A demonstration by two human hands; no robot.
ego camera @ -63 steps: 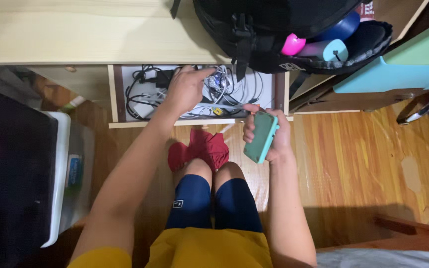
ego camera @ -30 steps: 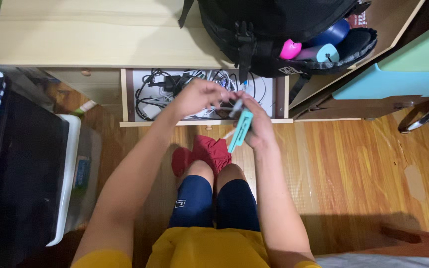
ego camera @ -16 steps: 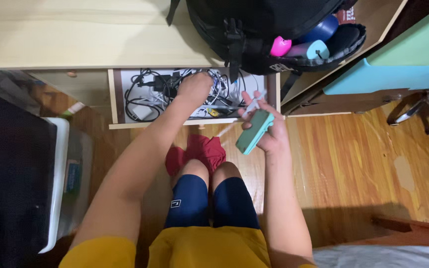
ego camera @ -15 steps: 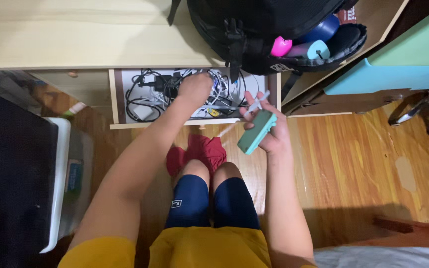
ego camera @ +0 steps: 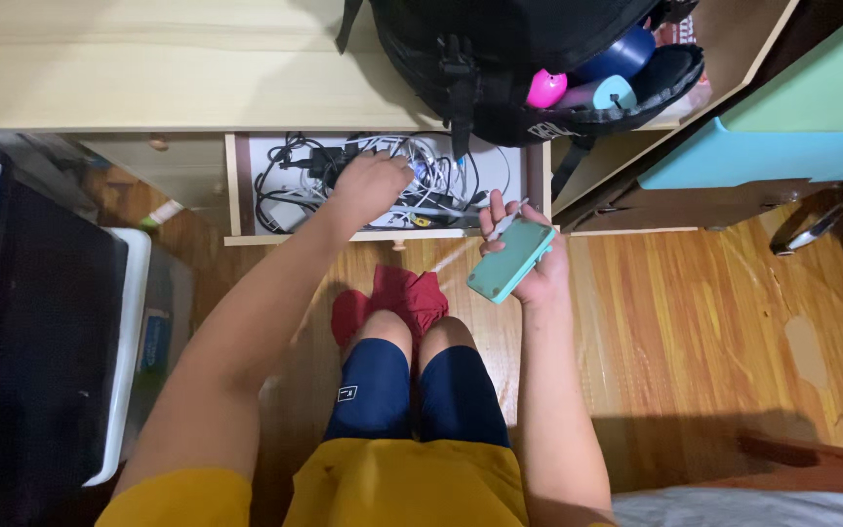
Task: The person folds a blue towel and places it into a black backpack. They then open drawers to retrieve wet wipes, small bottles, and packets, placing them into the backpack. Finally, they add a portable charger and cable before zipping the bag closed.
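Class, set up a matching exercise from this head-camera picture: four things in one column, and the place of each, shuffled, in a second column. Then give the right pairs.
Things:
1. teal device
2. tangled cables
3. black backpack
4. red cloth

Places:
A. on the wooden floor below the drawer front
B. in the grip of the right hand
C. on the desk top, its pocket open
D. inside the open drawer, where the left hand reaches

Pairs: 1-B, 2-D, 3-C, 4-A
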